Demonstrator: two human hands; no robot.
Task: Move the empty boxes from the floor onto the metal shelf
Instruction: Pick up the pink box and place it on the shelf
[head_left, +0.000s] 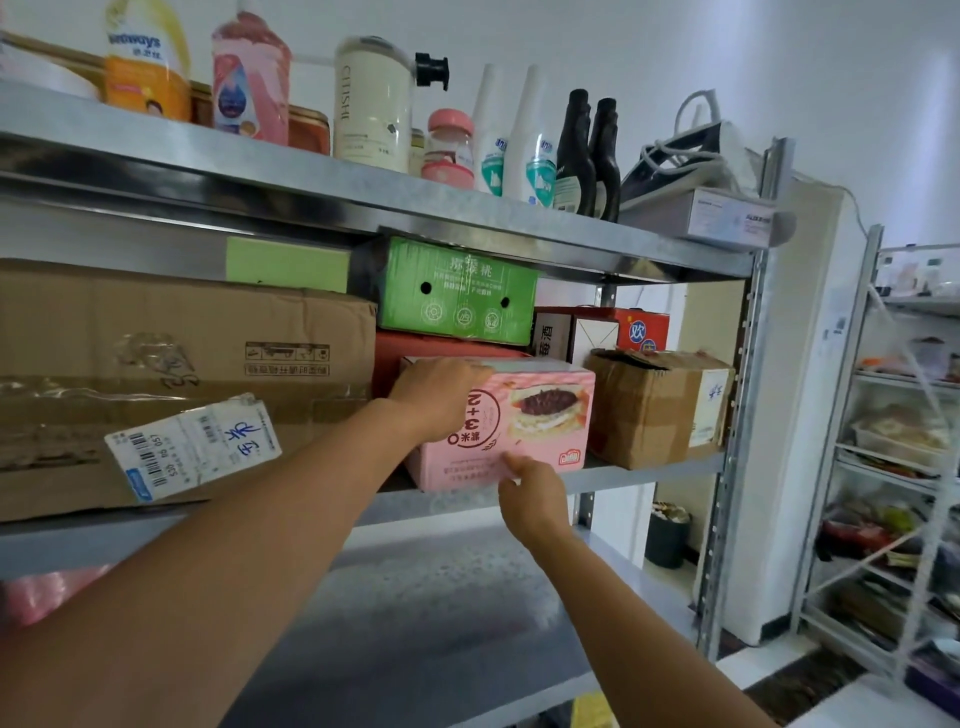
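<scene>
Broadly, the metal shelf (649, 477) spans the frame, and a large brown carton (182, 364) fills its middle tier at the left. At frame centre the pink box (540, 415) sits on that tier, lower than a green box (457, 291) and just left of a small brown box (654, 410). The left hand (441, 395) curls over the pink box's upper left corner. The right hand (535, 499) pinches its lower front edge.

You have the pink box (540, 415), printed with a cake picture, upright on the middle level of the metal shelf (649, 470). It stands at the front edge, towards the shelf's right end.
</scene>
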